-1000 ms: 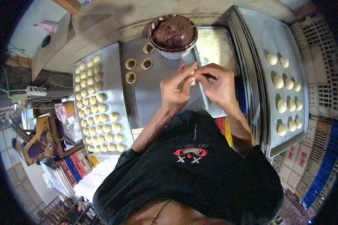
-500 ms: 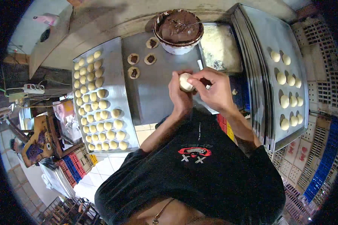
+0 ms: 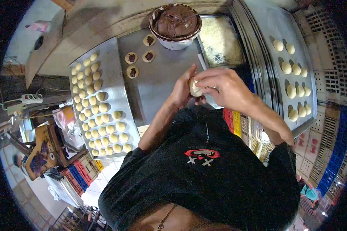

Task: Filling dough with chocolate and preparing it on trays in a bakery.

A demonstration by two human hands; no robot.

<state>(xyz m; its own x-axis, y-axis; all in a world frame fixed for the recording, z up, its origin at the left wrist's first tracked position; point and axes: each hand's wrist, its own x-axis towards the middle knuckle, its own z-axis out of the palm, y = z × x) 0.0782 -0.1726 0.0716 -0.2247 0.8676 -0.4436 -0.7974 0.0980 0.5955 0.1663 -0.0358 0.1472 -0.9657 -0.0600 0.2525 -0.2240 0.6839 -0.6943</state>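
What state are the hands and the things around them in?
Dough piece: rounded, between both hands
Left hand: curled around it
Right hand: pinching it
Dough discs: flat, unclosed, dark filling on top
Bucket: open, filling inside
Left tray: bearing rows of balls
Right tray: part-bare, with more balls
Shallow pan: uncovered, yellowish inside

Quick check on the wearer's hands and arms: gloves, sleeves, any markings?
Left hand and right hand are ungloved, with no watch or bracelet visible. Left forearm and right forearm are uncovered. Sleeves are black and plain, part of a black shirt with a red-and-white chest print.
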